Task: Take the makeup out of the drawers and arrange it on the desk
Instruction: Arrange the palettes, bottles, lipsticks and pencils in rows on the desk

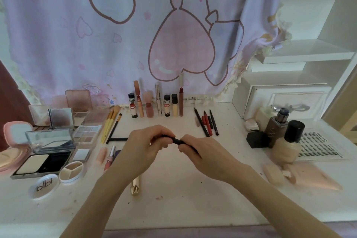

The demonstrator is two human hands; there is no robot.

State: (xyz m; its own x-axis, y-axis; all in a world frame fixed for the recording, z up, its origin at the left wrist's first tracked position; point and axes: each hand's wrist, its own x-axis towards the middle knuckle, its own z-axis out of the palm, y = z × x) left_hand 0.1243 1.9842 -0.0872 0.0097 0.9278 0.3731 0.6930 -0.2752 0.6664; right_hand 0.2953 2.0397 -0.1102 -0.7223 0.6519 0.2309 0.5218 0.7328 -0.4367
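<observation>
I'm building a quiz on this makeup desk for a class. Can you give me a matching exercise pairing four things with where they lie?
Things:
1. yellow-handled makeup brushes
2. black-capped beige foundation bottle
3. thin black pencil-shaped stick
4. round white jar lid with black letters

Places:
A. front left of the desk
B. held in both hands
C. right side, by the lash tray
D. left of the upright tubes

Pairs: 1-D, 2-C, 3-B, 4-A

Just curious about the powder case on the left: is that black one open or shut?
Open. The black powder case has its clear lid raised at the back, and the pale powder pan inside shows.
</observation>
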